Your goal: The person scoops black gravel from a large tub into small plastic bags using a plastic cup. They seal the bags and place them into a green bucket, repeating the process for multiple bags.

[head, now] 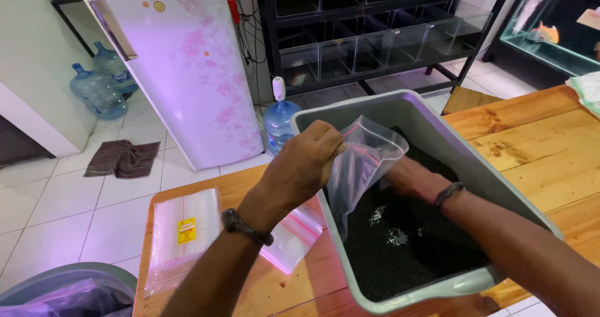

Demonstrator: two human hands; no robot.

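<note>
a small clear plastic bag [362, 164] with a red zip strip is pinched at its mouth by the closed fingers of the left hand [300, 167], and is held over the near-left part of a grey plastic tub [431, 126]. the bag hangs down from the fingers into the tub, its film thin, glossy and creased. the right hand [406, 176] is reached in behind and below the bag; its fingers are hidden by the film, so it cannot be told whether they are open or closed, though they seem to be at the bag's lower part. a dark beaded band is worn on each wrist.

the tub is rectangular with rounded corners and a smooth rim. its floor is covered by fine black granular material [400, 248], matte and gritty, with a few pale flecks in it.

the tub is set on a wooden table [537, 148] of warm orange planks with visible grain and knots. a flat stack of clear zip bags [184, 236] with a yellow label lies at the table's left end, and another loose bag [290, 239] lies between the stack and the tub, just beside the tub's wall.

beyond the table, a white tiled floor is seen, with a brown cloth [122, 158] on it, blue water jugs [97, 89], a white fridge with pink flowers [181, 67], a black rack of glass tanks [375, 36] and a lit aquarium [553, 29] at upper right.
</note>
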